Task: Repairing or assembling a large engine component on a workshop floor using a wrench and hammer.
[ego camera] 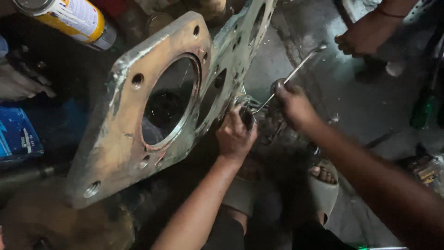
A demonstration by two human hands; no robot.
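A large, worn metal gasket plate (125, 120) with big round openings and small bolt holes leans up across the middle of the view. My left hand (235, 135) grips a small dark part at the plate's lower right edge. My right hand (292, 103) is closed around a thin metal wrench (296, 68) that slants up to the right. Its lower end meets the dark part by my left hand. Below my hands lies a dim, greasy engine piece, mostly hidden.
Another person's hand (363, 37) rests on the grey concrete floor at the top right. A yellow spray can (74, 18) lies top left, a blue packet (18, 132) at the left. A sandalled foot (323, 178) sits below my right arm. A green bottle (423, 111) stands at the right.
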